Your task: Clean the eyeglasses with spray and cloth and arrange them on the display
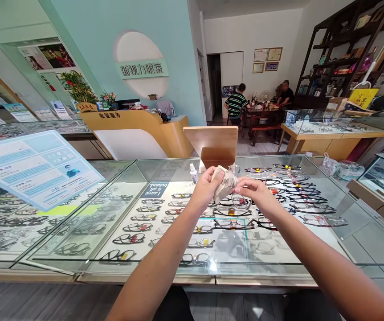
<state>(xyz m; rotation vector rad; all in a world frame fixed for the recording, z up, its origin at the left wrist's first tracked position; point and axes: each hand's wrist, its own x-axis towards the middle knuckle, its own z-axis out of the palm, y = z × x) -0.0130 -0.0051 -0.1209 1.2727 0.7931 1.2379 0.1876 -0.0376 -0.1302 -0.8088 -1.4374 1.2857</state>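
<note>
Above the glass display case (265,249), my left hand (208,183) is closed on a pale, crumpled cloth (224,183), with the thumb on top of it. My right hand (252,189) pinches a thin-framed pair of glasses (241,202) just right of the cloth. Part of the glasses is hidden by the cloth and fingers. A small white spray bottle (194,174) stands left of the cloth, and a wooden-backed mirror (214,140) stands behind my hands. Rows of glasses frames lie inside the case, under the glass.
A light blue printed sheet (41,169) stands at the left. Behind are a wooden counter (128,129), two seated people at a dark table (265,111), and another display case (335,127). Wrapped plastic bags (341,168) lie at the right.
</note>
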